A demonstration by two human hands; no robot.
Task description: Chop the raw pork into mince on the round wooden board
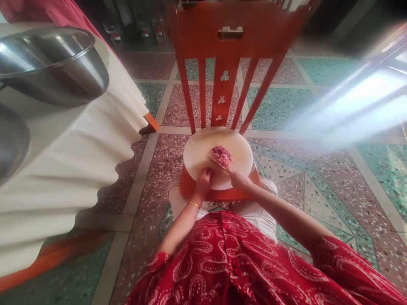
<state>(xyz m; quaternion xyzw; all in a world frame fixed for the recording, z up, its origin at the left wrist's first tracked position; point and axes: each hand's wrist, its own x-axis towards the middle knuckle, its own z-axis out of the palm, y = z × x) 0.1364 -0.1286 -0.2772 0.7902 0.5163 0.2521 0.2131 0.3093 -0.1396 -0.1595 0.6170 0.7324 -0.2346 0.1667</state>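
Observation:
A round pale cutting board point(199, 146) lies on the seat of a wooden chair in front of me. Near its middle sits a small heap of pink-red chopped meat point(222, 156). My right hand point(240, 181) is closed around the handle of a knife point(218, 163). The blade lies along the near side of the meat, pointing to the left. My left hand point(204, 182), with a gold bracelet on its wrist, is curled closed at the board's near left edge. Whatever its fingers may hold is hidden.
The red-brown chair point(222, 25) has its slatted back away from me, and its seat is between my knees. To the left, a table with a cream cloth point(79, 156) bears a large steel bowl point(70, 72). Patterned terrazzo floor point(280, 110) surrounds the chair.

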